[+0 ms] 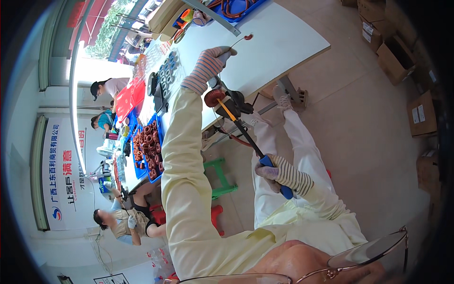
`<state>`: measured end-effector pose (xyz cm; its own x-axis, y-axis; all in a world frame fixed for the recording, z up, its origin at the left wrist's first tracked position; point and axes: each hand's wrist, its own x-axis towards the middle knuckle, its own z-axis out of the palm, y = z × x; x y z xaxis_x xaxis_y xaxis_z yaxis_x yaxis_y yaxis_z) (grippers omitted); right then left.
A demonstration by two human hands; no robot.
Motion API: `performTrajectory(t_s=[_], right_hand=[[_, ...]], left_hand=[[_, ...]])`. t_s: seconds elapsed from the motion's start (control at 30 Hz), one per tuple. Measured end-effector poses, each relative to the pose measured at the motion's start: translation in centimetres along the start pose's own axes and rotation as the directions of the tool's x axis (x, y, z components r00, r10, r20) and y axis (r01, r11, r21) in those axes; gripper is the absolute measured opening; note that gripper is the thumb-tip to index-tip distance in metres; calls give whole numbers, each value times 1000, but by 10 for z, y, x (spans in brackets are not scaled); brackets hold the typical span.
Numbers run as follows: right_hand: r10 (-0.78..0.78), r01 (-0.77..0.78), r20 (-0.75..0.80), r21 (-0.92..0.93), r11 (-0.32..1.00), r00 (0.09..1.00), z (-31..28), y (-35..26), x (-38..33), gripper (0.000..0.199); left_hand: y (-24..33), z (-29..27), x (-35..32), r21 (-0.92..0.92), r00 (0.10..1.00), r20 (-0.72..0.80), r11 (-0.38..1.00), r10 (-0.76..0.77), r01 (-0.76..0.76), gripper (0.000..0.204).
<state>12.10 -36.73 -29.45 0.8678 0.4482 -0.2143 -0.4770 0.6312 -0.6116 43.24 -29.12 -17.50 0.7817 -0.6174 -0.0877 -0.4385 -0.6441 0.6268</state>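
Note:
My left hand (208, 66), in a striped knit glove, is closed above the white table's edge. A thin wire (239, 41) sticks out of its fingers and ends in a small red piece (248, 37). Just below that hand, a red-brown wound ring coil (213, 99) sits at a black clamp-like fixture (236, 103) by the table edge. My right hand (286, 176), gloved too, grips the blue handle of a long tool (249, 137) with a black shaft. The tool's yellow-orange end reaches to the coil; its exact contact there is too small to tell.
Blue trays (160, 130) full of red-brown coils stand left on the white table (283, 38). A red sheet (131, 99) lies beyond. A green stool (220, 177) stands under the table side. Cardboard boxes (396, 59) line the right. Several people work at left.

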Motion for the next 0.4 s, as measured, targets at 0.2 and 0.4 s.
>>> performTrajectory(t_s=[0.2,0.4], right_hand=[[9,-30,74,287,957,997,45,-32,1,20],[-320,-474,559,825,308,765,56,-14,-4,17]], left_hand=[[-46,-10,-40,74,953,-300,997,34,-12,19],[-68,12,-84,66,789,-589,963,-173,261,23]])
